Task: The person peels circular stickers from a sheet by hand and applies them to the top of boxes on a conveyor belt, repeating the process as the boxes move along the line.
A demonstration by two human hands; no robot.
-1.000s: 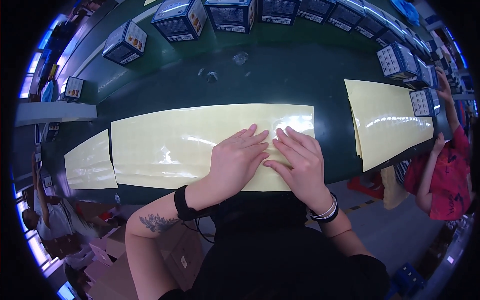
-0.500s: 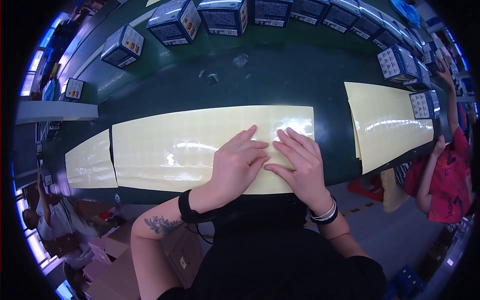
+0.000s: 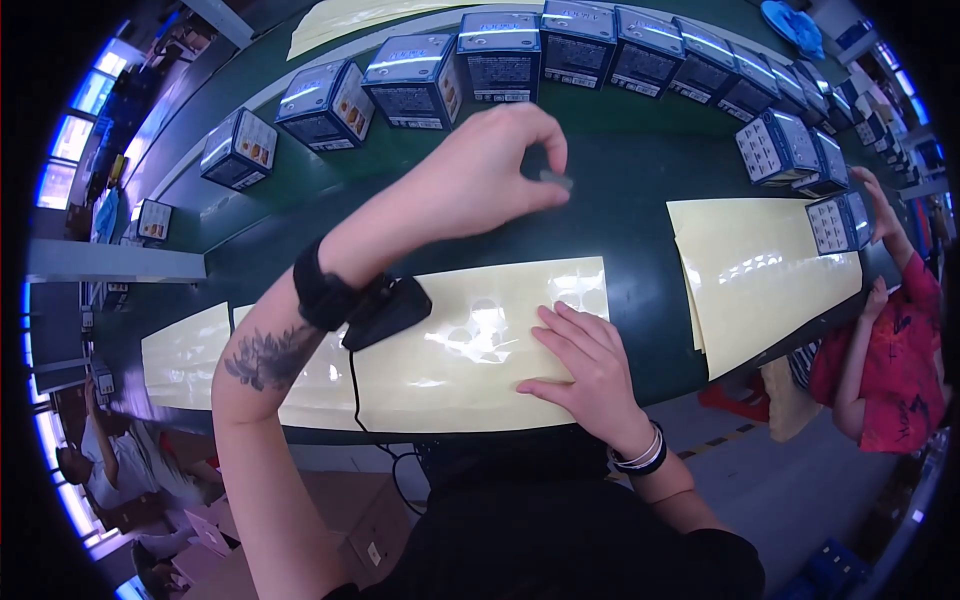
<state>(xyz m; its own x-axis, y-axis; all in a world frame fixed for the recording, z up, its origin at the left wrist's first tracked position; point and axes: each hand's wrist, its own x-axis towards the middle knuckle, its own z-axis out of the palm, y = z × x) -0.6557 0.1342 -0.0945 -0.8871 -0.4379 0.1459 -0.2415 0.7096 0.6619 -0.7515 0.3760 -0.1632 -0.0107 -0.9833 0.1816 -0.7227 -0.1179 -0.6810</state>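
Note:
My left hand (image 3: 485, 165) is raised over the dark green bench, thumb and fingertips curled together. Between them sits a small translucent piece (image 3: 556, 181), which looks like a round clear sticker. Spread flat, my right hand (image 3: 592, 375) rests on the right end of a long pale-yellow sticker sheet (image 3: 450, 385). Faint shiny circles (image 3: 484, 305) show on that sheet. On my left wrist is a black strap holding a black device (image 3: 395, 312), from which a cable runs down over the sheet.
Blue boxes (image 3: 500, 62) line the far side of the bench in a curved row. More yellow sheets (image 3: 770, 270) lie at right, with a box (image 3: 838, 222) on their corner near a co-worker's hand (image 3: 880, 205). Another sheet (image 3: 187, 355) lies at left.
My left hand has lifted off the sheet toward the far boxes, now with the small clear piece in its fingers. My right hand has stayed on the sheet. The view has shifted slightly.

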